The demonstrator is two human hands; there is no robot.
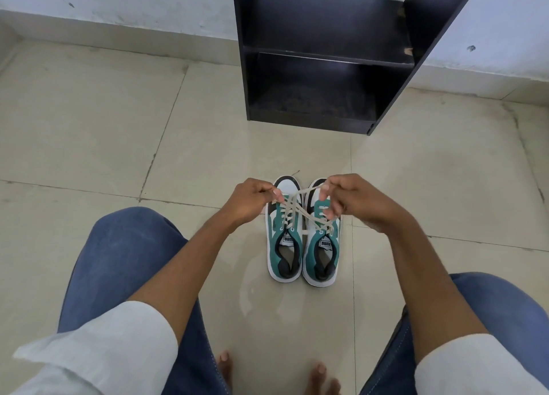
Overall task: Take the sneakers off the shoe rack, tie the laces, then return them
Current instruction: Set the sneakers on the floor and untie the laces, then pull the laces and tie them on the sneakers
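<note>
Two green, white and black sneakers stand side by side on the tiled floor, toes pointing away from me: the left sneaker [284,246] and the right sneaker [322,252]. Cream laces [300,209] run up from the shoes and cross between my hands. My left hand [252,200] pinches one lace end above the left sneaker. My right hand [347,200] pinches the other lace end above the right sneaker's toe. Both laces are pulled taut. The black shoe rack [326,59] stands behind the sneakers against the wall, and its visible shelves hold nothing.
My knees in blue jeans [124,264] flank the shoes, and my bare toes [320,374] show at the bottom. Beige floor tiles [89,121] stretch to the left and right, up to a white wall [118,5].
</note>
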